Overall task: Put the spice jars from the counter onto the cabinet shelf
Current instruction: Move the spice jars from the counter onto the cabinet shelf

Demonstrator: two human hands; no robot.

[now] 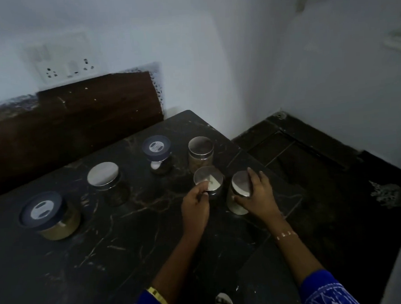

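Fingers of your right hand curl round the rightmost jar, thumb at its base and fingertips over the far side of its steel lid; your left hand pinches the rim of the steel-lidded jar just beside it. Both jars stand on the dark counter, near its right edge, and neither looks lifted yet. Four more wait there — a tall jar just behind, a blue-lidded jar to its left, a wide steel-lidded jar further left, and a big blue-lidded jar at the far left. No cabinet shelf is in view, so you would have to turn and carry. Your left grip is the risk: it seems to hold only the lid edge, and if that lid is loose the body could drop away when you lift. The two held jars sit close enough to knock together, and the counter edge is near — a slip there sends glass to the floor. Dim light makes judging the grip harder. The blue lids carry white labels, but no writing is readable.
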